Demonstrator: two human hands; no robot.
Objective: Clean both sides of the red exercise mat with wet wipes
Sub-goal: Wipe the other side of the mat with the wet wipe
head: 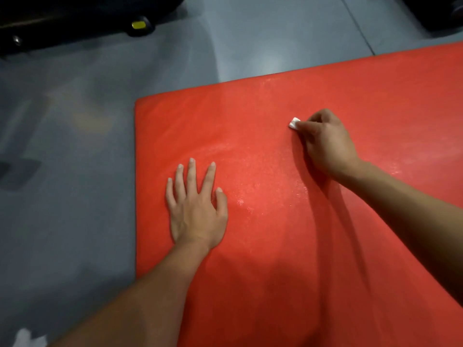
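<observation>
glistening red mat [275, 171], damp streaks, flat

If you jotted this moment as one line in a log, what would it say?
step: wiping top side | left hand: flat on red foam exercise mat | right hand: pinches small white wet wipe against mat | surface: wet sheen

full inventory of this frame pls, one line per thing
mat: 1, red, flat on the floor, fills centre and right
wipe: 1, white, small wad held against the mat
floor: grey, left and top
equipment: dark, top left, with a yellow tab; type unclear
white scrap: 1, bottom left corner, blurred
dark patch: 1, on the floor at left edge
left hand: flat on the mat, fingers spread
right hand: grips the wipe
</observation>
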